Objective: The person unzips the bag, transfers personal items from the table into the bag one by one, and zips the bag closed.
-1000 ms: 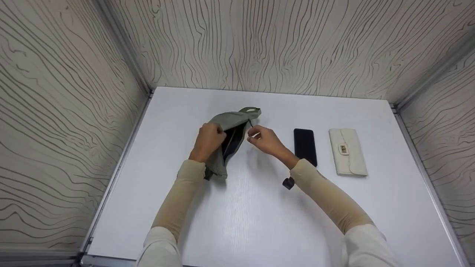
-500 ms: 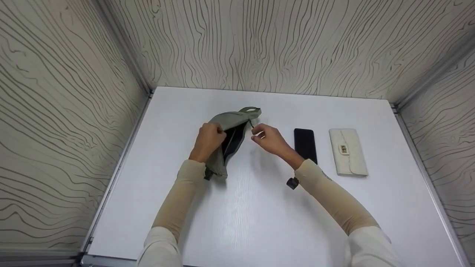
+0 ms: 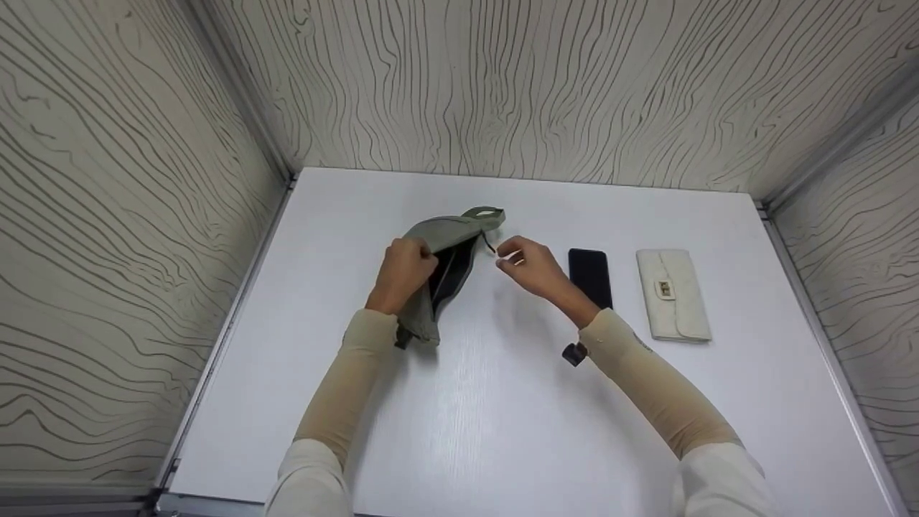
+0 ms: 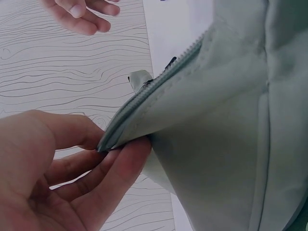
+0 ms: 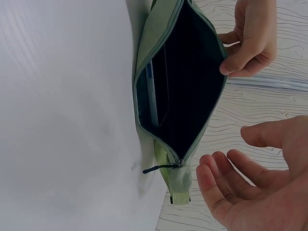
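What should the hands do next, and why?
Maybe the right hand should reach for the phone: that hand looks empty and close to it, while the left hand pinches the edge of the bag, which gapes open.

From my head, the widest view looks forward and down over nearly all of the tabletop (image 3: pixel 488 416) to the patterned wall (image 3: pixel 459 86) behind. The left wrist view looks from very near, past my left hand (image 4: pixel 57 171), onto the green bag (image 4: pixel 226 96). The right wrist view, a little farther off, faces the bag's open mouth, my right hand (image 5: pixel 262 192) low at one side. All three share the bag and both hands.
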The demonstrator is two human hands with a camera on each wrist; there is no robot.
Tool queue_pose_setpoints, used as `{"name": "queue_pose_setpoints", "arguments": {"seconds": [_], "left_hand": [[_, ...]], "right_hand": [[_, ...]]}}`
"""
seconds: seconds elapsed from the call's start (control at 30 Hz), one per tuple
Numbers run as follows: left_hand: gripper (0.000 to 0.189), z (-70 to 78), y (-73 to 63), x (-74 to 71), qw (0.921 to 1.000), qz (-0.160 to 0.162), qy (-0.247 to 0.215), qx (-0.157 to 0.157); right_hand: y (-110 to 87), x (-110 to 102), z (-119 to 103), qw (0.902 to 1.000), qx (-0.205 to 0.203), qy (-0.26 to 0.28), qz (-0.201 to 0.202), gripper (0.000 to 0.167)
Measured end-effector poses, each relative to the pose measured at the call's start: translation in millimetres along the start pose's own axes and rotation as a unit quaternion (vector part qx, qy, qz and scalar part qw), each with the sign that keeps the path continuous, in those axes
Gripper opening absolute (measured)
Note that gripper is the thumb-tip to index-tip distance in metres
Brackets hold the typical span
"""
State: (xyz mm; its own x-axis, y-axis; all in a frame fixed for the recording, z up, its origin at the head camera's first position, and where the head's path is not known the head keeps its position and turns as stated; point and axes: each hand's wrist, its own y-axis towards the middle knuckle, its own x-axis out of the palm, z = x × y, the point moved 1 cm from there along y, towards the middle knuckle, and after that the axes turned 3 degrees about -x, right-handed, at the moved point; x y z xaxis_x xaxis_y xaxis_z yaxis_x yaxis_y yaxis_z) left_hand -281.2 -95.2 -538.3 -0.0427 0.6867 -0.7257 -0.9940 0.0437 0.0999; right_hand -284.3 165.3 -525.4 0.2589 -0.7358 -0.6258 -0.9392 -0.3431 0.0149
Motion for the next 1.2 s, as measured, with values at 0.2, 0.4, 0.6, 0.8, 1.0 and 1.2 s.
{"name": "queue_pose_setpoints", "arguments": {"seconds": [0.2,0.4,0.6,0.8,1.0,1.2], "left_hand": [[0.033,-0.6,-0.7,-0.7,0.9999,-0.002,-0.009,0.006],[0.036,-0.1,0.0,-1.0,0.9999,0.001,-0.009,0.007],[0.035,0.3,-0.1,-1.1,1.0,-0.001,-0.007,0.0],[0.037,0.9,0.0,-1.2,0.9999,-0.004,-0.014,-0.002],[0.037,0.9,0.1,-1.0,0.9999,-0.006,-0.013,0.0],[0.033,0.9,0.2,-0.8,1.0,-0.006,-0.003,-0.002]], "right_hand": [[-3.2,-8.4,3.2,0.9999,0.007,0.0,0.008,0.03],[-4.3,-14.4,8.4,0.9998,-0.001,-0.004,0.017,0.03],[-5.8,-19.4,9.7,0.9998,0.004,0.001,0.019,0.031],[-8.6,-25.1,10.6,0.9996,0.014,0.001,0.024,0.034],[-10.9,-29.8,13.7,0.9995,0.014,-0.001,0.03,0.034],[-11.6,-33.7,16.8,0.9992,0.017,-0.008,0.035,0.033]]}}
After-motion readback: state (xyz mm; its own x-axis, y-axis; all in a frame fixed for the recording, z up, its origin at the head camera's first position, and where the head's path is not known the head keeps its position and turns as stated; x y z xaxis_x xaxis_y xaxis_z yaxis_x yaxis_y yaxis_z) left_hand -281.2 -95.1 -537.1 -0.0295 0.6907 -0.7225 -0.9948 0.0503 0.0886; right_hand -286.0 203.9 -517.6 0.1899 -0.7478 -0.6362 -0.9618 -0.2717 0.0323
